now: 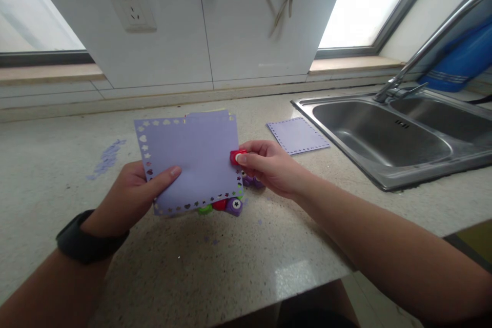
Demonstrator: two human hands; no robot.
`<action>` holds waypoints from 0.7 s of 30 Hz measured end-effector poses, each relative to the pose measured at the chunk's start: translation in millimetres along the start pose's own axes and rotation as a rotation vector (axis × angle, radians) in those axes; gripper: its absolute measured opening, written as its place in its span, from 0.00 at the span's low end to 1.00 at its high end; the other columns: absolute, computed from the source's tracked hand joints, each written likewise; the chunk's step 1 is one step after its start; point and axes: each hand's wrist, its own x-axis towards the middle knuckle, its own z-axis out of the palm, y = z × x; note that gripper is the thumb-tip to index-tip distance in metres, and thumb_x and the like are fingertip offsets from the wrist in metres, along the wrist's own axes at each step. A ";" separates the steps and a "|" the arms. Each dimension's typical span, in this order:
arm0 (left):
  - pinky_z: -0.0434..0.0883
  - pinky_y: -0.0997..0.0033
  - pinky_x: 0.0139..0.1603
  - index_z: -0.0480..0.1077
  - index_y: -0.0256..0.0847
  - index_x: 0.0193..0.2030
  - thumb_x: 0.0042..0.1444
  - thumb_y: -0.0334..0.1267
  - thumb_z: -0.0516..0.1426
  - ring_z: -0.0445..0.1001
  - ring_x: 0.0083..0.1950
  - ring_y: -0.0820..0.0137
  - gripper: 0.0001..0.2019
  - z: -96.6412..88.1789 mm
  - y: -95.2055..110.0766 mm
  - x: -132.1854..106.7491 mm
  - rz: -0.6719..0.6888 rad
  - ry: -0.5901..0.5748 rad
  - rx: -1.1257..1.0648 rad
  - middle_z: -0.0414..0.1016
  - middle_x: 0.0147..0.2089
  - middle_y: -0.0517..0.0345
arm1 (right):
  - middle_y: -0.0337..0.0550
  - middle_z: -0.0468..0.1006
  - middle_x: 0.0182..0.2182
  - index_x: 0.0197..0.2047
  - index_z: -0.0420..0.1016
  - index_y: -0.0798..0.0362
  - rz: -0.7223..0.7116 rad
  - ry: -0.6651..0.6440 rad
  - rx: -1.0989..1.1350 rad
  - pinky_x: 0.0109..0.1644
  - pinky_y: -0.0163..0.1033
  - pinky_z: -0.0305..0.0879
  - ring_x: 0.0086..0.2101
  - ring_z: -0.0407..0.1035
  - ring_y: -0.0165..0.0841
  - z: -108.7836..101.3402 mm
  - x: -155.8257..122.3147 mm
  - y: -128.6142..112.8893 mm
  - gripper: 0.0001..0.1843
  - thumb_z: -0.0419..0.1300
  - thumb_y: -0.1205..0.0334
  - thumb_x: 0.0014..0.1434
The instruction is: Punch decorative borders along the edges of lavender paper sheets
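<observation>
My left hand (144, 187) grips a sheet of purple paper (200, 159) by its left side, thumb lying on top. Small shapes such as hearts, stars and flowers are cut along the paper's left and bottom edges, and partly along the top and right. My right hand (269, 166) holds a red craft punch (237, 157) at the right edge of the sheet, its thumb on the white button. Under the paper's lower right corner, several other punches show in part: a purple punch (234, 206), a red one (220, 205) and a green one (205, 209).
A stack of purple paper (298, 136) with punched edges lies right of my hands, near the steel sink (384, 128) and its faucet (388, 87). Purple paper scraps (109, 159) are scattered at left on the speckled counter (154, 277). A wall socket (132, 8) is behind.
</observation>
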 end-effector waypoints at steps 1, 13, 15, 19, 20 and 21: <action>0.80 0.67 0.33 0.82 0.45 0.45 0.54 0.50 0.66 0.81 0.34 0.61 0.16 0.1 0.0 0.0 -0.002 -0.002 -0.003 0.85 0.38 0.54 | 0.38 0.76 0.27 0.34 0.80 0.55 -0.001 0.004 0.006 0.27 0.33 0.57 0.24 0.62 0.24 0.5 0.0 0.6 0.12 0.73 0.57 0.51; 0.80 0.66 0.34 0.81 0.43 0.36 0.54 0.50 0.64 0.81 0.34 0.60 0.13 -2.7 2.2 -2.2 0.103 -0.012 0.107 0.84 0.33 0.56 | 0.36 0.75 0.24 0.30 0.71 0.53 -0.068 0.056 -0.027 0.29 0.35 0.63 0.24 0.65 0.26 8.7 -5.0 -2.9 0.18 0.75 0.60 0.43; 0.79 0.66 0.33 0.79 0.44 0.31 0.55 0.49 0.64 0.80 0.32 0.61 0.11 -5.1 3.2 -4.2 0.156 -0.004 0.155 0.82 0.30 0.58 | 0.36 0.74 0.25 0.31 0.70 0.53 -0.094 0.045 -0.084 0.29 0.35 0.63 0.25 0.66 0.26 10.8 -9.1 -6.4 0.18 0.75 0.61 0.42; 0.79 0.66 0.36 0.80 0.48 0.31 0.56 0.45 0.63 0.79 0.32 0.64 0.06 -11.8 7.5 -11.2 0.319 0.037 0.292 0.82 0.31 0.60 | 0.34 0.71 0.24 0.33 0.70 0.52 -0.279 0.019 -0.242 0.28 0.36 0.61 0.25 0.63 0.27 12.0 -20.5 -12.9 0.14 0.72 0.62 0.48; 0.79 0.64 0.40 0.81 0.50 0.33 0.56 0.43 0.63 0.79 0.34 0.63 0.04 -13.4 9.2 -13.2 0.374 0.046 0.332 0.83 0.33 0.60 | 0.35 0.71 0.25 0.33 0.71 0.51 -0.353 0.013 -0.299 0.29 0.37 0.62 0.25 0.62 0.27 11.2 -23.5 -14.5 0.13 0.72 0.62 0.49; 0.79 0.62 0.44 0.81 0.52 0.35 0.56 0.41 0.63 0.80 0.36 0.63 0.04 -14.8 11.2 -15.4 0.434 0.059 0.356 0.83 0.35 0.60 | 0.36 0.71 0.25 0.34 0.72 0.51 -0.441 0.019 -0.350 0.30 0.38 0.63 0.26 0.63 0.28 10.0 -26.6 -16.4 0.13 0.71 0.62 0.49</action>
